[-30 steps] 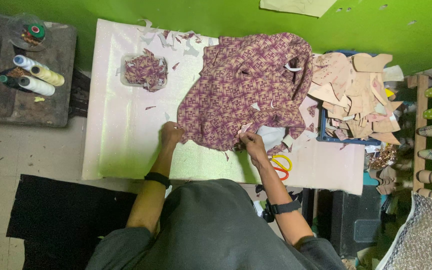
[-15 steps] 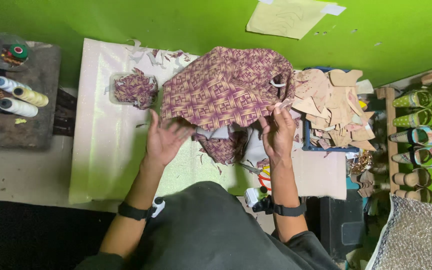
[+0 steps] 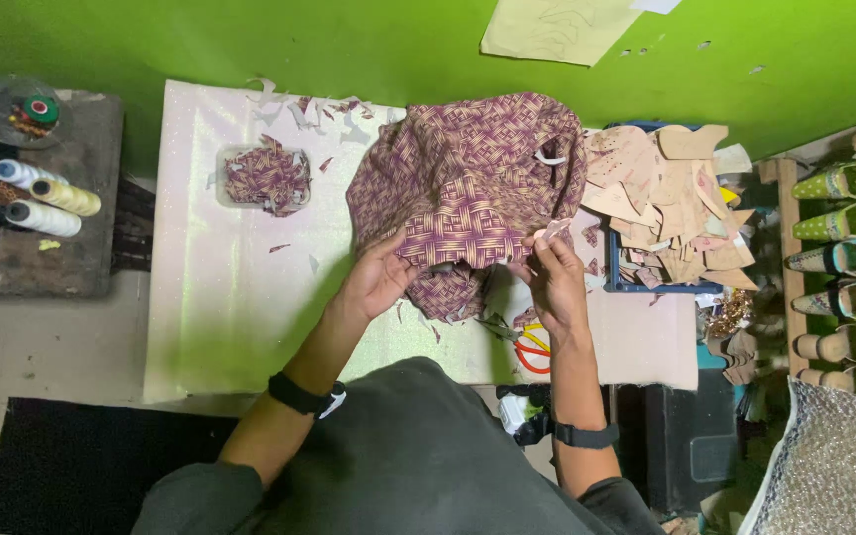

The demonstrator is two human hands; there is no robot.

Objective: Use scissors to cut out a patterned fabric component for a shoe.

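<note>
A crumpled piece of purple and cream woven-pattern fabric [image 3: 473, 178] lies bunched on a white table [image 3: 240, 307]. My left hand [image 3: 380, 277] grips its near edge on the left. At the right side of the same edge my right hand [image 3: 552, 282] pinches the cloth, with a small pale scrap held between the fingers. The fabric's lower fold hangs between both hands. Orange-handled scissors [image 3: 527, 349] lie on the table just below my right hand.
A clear tray of fabric scraps [image 3: 266, 178] sits at the table's back left, loose snippets around it. A blue tray with several tan paper pattern pieces [image 3: 671, 203] stands right. Thread spools [image 3: 42, 203] rest on a dark side stand. Shoes fill a rack [image 3: 839, 263] at far right.
Both hands have taken hold of the fabric and gathered it up from lying spread flat. The patterned floral side is now turned under, showing the woven side.
</note>
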